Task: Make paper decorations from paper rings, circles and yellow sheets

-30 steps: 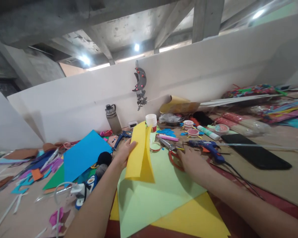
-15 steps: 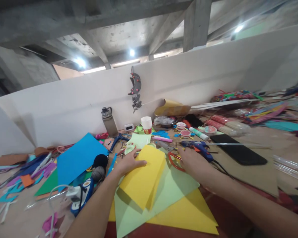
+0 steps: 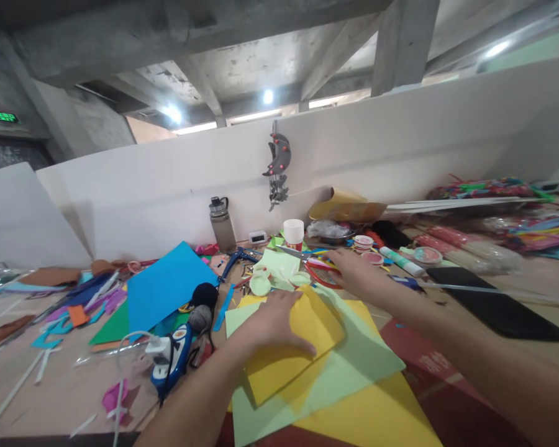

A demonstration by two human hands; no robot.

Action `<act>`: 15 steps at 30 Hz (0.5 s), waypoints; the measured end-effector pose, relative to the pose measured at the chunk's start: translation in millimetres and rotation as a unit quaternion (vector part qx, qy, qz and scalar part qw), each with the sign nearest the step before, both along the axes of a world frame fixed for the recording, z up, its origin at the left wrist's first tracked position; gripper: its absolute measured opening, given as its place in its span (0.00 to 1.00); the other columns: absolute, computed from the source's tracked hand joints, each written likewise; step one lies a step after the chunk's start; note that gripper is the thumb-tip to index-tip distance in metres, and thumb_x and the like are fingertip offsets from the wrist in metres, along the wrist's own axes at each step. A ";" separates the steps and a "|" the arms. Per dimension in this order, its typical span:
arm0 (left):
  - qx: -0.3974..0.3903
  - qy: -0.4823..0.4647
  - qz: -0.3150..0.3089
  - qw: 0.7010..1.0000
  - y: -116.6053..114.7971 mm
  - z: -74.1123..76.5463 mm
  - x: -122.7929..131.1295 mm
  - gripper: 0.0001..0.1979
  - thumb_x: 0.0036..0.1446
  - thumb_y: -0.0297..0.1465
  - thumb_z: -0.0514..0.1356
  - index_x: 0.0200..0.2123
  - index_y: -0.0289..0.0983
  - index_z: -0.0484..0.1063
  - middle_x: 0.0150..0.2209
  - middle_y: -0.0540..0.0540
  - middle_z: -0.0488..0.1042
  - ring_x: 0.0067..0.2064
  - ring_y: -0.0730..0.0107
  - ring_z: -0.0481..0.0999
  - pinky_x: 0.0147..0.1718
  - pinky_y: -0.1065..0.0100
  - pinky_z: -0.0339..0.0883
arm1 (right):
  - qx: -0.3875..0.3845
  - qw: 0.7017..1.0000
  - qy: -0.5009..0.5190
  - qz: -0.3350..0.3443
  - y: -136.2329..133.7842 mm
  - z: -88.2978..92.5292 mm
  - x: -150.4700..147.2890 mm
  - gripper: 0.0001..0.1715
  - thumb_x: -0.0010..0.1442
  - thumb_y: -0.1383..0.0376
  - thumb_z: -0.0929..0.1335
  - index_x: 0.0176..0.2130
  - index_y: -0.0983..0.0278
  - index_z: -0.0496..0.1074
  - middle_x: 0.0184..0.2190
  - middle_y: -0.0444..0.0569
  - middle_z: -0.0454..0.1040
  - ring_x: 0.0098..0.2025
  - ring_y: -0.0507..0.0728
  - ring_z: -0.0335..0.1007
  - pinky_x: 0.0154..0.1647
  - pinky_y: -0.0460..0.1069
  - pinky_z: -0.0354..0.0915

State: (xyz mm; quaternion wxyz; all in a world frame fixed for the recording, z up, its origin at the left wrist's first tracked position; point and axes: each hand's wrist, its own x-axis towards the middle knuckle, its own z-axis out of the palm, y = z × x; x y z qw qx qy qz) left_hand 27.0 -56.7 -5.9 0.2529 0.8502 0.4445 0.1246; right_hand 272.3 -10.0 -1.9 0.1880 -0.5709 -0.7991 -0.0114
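My left hand (image 3: 277, 323) grips a folded yellow sheet of paper (image 3: 319, 320), its thumb laid across the top and its other fingers partly hidden at the far edge. Under that sheet lies a pale green sheet (image 3: 372, 357), with a larger yellow sheet (image 3: 377, 413) below it. Scissors with red handles (image 3: 317, 270) are in my right hand (image 3: 351, 268), raised a little beyond the yellow paper. Their blades point left, toward a white paper cup (image 3: 293, 233). Pale green cut-out pieces (image 3: 261, 280) lie just past my left hand.
Blue paper (image 3: 170, 282) and a blue power strip (image 3: 174, 354) with a plugged-in cord lie to the left. A grey bottle (image 3: 222, 225) stands by the white partition. At right are a glue stick (image 3: 401, 261), a black phone-like slab (image 3: 494, 307) and bundled sticks.
My right hand has picked up the red-handled scissors from the table. The folded yellow paper has turned and tipped flatter under my left hand. The camera view has swung left.
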 end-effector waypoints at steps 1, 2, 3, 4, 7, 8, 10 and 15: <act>0.005 0.011 -0.009 1.000 -0.4 0.5 0.0 0.57 0.31 0.53 0.70 0.65 0.39 0.58 0.64 0.34 0.60 0.64 0.40 0.57 0.61 0.47 0.52 | -0.016 1.000 0.001 0.010 12.4 2.7 -5.8 0.17 0.61 0.67 0.65 0.50 0.68 0.70 0.46 0.60 0.74 0.48 0.63 0.69 0.46 0.51 0.61; 0.011 0.021 -0.012 1.000 -0.5 0.9 -0.1 0.58 0.30 0.53 0.70 0.65 0.40 0.57 0.64 0.34 0.58 0.64 0.39 0.55 0.60 0.46 0.52 | -0.025 0.999 0.002 0.021 24.7 4.8 -11.9 0.17 0.61 0.66 0.65 0.50 0.68 0.70 0.46 0.59 0.74 0.47 0.62 0.70 0.45 0.50 0.61; 0.015 0.029 -0.008 0.999 -0.6 1.3 -0.1 0.58 0.30 0.52 0.70 0.65 0.41 0.57 0.65 0.34 0.56 0.64 0.38 0.54 0.60 0.45 0.52 | -0.038 0.999 0.004 0.030 36.6 6.2 -18.1 0.16 0.61 0.66 0.66 0.49 0.67 0.70 0.45 0.58 0.75 0.47 0.61 0.71 0.44 0.49 0.62; 0.017 0.035 0.001 0.999 -0.9 1.7 -0.1 0.58 0.29 0.52 0.71 0.65 0.42 0.57 0.65 0.34 0.56 0.64 0.37 0.54 0.59 0.44 0.53 | -0.051 0.998 0.005 0.037 47.9 6.7 -24.3 0.16 0.61 0.66 0.66 0.49 0.67 0.71 0.45 0.57 0.76 0.46 0.60 0.71 0.44 0.48 0.62; 0.022 0.050 0.023 0.998 -3.4 2.6 1.0 0.58 0.26 0.51 0.72 0.64 0.46 0.58 0.62 0.36 0.57 0.61 0.36 0.56 0.57 0.42 0.54 | -0.088 0.995 0.006 0.044 77.2 3.5 -41.5 0.17 0.61 0.67 0.68 0.50 0.68 0.71 0.45 0.55 0.77 0.45 0.58 0.72 0.45 0.48 0.64; 0.023 0.054 0.023 0.998 -4.9 2.5 1.9 0.59 0.25 0.50 0.72 0.64 0.46 0.58 0.61 0.37 0.58 0.60 0.36 0.57 0.56 0.42 0.55 | -0.100 0.994 0.005 0.042 85.2 1.5 -46.4 0.17 0.61 0.66 0.68 0.50 0.68 0.71 0.44 0.55 0.77 0.45 0.57 0.72 0.45 0.50 0.66; 0.021 0.064 0.011 0.998 -8.2 1.2 4.1 0.58 0.24 0.50 0.72 0.64 0.47 0.59 0.60 0.37 0.59 0.59 0.36 0.57 0.56 0.41 0.56 | -0.122 0.992 0.003 0.037 98.6 -3.0 -54.4 0.17 0.63 0.63 0.67 0.51 0.67 0.70 0.45 0.53 0.75 0.44 0.57 0.72 0.45 0.53 0.68; 0.002 0.074 -0.011 0.997 -14.1 -4.8 8.2 0.54 0.30 0.53 0.68 0.63 0.47 0.59 0.58 0.37 0.62 0.57 0.38 0.61 0.53 0.41 0.58 | -0.150 0.988 0.004 0.031 119.2 -12.7 -64.1 0.20 0.64 0.58 0.67 0.53 0.64 0.68 0.52 0.52 0.70 0.48 0.58 0.71 0.47 0.58 0.70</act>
